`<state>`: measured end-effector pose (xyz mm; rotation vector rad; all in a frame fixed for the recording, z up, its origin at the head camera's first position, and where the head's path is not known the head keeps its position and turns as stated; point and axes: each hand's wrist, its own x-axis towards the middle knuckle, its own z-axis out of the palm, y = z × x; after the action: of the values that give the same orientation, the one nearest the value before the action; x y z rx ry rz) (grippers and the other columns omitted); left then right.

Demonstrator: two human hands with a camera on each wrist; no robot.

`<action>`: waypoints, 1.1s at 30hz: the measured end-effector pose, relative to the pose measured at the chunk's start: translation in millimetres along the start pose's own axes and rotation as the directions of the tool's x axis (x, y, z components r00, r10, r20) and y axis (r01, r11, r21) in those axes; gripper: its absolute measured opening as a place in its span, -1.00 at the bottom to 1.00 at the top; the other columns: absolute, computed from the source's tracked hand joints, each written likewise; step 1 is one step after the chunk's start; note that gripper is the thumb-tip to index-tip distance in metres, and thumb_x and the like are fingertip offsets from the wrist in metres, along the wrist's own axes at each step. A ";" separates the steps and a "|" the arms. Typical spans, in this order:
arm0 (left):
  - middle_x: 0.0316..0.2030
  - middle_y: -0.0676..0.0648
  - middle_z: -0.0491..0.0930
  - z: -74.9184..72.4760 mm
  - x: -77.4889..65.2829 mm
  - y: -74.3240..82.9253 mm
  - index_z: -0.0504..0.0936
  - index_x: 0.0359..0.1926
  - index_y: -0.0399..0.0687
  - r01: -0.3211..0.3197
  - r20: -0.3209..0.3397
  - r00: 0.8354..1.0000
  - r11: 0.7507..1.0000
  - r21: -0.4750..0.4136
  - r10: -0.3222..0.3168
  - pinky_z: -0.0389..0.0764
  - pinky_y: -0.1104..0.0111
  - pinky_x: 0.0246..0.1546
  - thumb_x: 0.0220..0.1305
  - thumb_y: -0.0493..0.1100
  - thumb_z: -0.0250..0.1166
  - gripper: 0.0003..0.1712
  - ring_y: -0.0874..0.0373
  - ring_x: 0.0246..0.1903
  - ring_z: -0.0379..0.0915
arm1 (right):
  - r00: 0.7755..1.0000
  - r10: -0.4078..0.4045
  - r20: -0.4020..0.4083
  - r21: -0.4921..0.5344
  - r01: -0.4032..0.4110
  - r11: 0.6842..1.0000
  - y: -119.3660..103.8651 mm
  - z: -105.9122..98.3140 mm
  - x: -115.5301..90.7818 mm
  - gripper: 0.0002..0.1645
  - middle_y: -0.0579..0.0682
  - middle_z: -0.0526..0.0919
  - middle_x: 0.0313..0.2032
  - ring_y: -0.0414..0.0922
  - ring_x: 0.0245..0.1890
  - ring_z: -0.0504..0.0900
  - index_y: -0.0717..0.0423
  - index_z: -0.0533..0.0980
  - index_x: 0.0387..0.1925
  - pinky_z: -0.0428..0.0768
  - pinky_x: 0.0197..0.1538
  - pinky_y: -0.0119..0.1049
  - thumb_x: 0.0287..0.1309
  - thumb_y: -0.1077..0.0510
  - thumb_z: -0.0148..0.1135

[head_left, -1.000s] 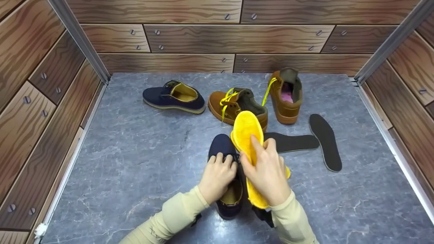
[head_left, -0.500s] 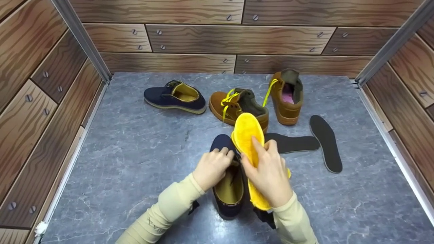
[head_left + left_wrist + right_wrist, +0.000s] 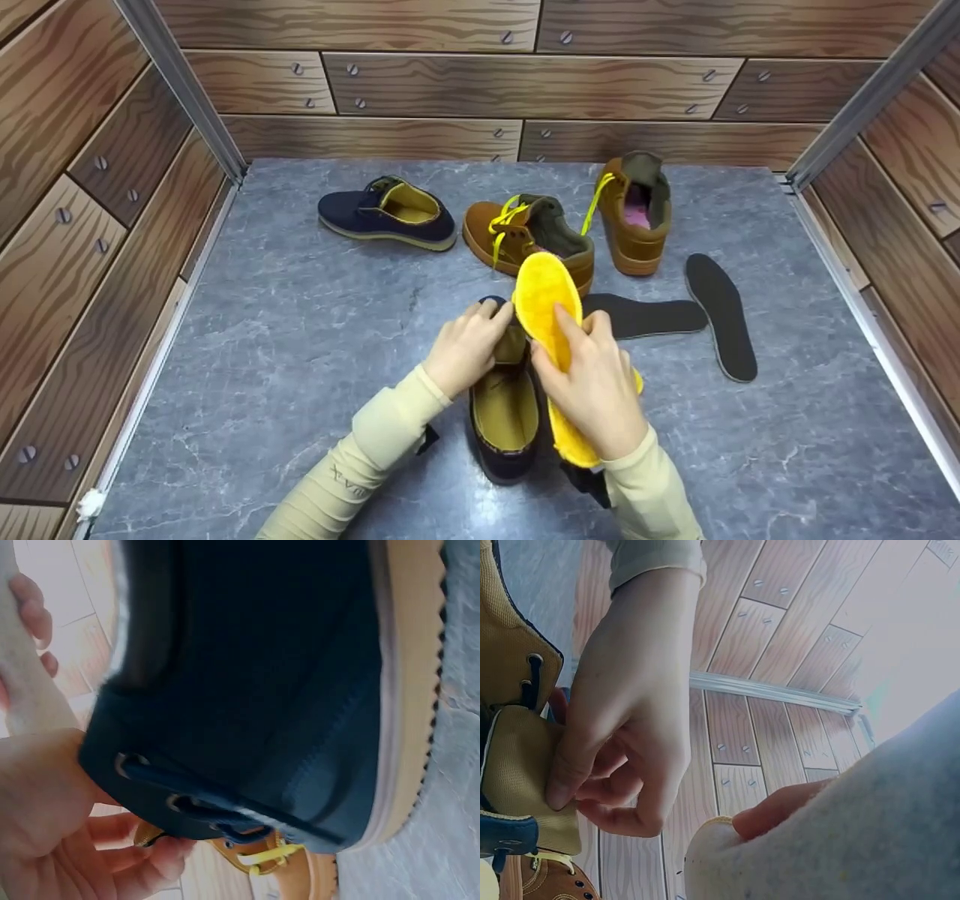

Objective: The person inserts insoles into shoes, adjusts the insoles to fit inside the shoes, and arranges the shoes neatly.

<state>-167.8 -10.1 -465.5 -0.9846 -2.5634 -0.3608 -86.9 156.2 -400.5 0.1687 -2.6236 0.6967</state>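
A: What is the left hand [image 3: 466, 345] doing?

B: Pinching the tan shoe tongue [image 3: 529, 772] between thumb and fingers, drawing it up and away from the opening of the near navy lace-up shoe [image 3: 508, 420].

A: Where exactly is that shoe?

B: Upright on the grey marbled surface [image 3: 300, 360], directly in front of the person, heel toward them. Its tan lining shows, and the left wrist view shows dark blue laces [image 3: 232, 799] threaded through the eyelets.

A: And the right hand [image 3: 592, 390]?

B: It grips a yellow insole [image 3: 541, 292] above the surface, just to the right of that shoe, thumb and forefinger lying across its yellow face. Another yellow edge peeks out behind it; how much is back there I can't tell.

A: What lies around them?

B: Two dark insoles to the right: a crosswise one [image 3: 651, 317], partly hidden, whose end meets the edge of a lengthwise one [image 3: 721, 317]. Farther back, a second navy shoe [image 3: 386, 214] points left. Beside it stands a brown shoe with yellow laces [image 3: 517, 244], and right of that its mate [image 3: 637, 241], with a pink lining inside.
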 end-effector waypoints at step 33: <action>-0.41 -0.05 0.53 -7.0 -15.1 33.8 0.67 -0.37 -0.07 -0.035 -0.089 0.994 0.954 0.297 0.064 0.42 0.24 -0.46 0.06 -0.02 0.40 -0.78 0.00 -0.37 0.43 | 0.998 0.032 0.061 -0.001 -0.032 0.999 4.1 -2.2 -1.6 -0.34 0.10 0.34 -0.37 0.06 -0.60 0.40 0.21 0.54 0.20 0.50 -0.52 -0.03 0.09 -0.02 0.36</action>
<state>-132.7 2.9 -462.2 -0.8939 -2.4086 -0.0088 -85.6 160.9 -401.3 0.1510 -2.6895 0.7135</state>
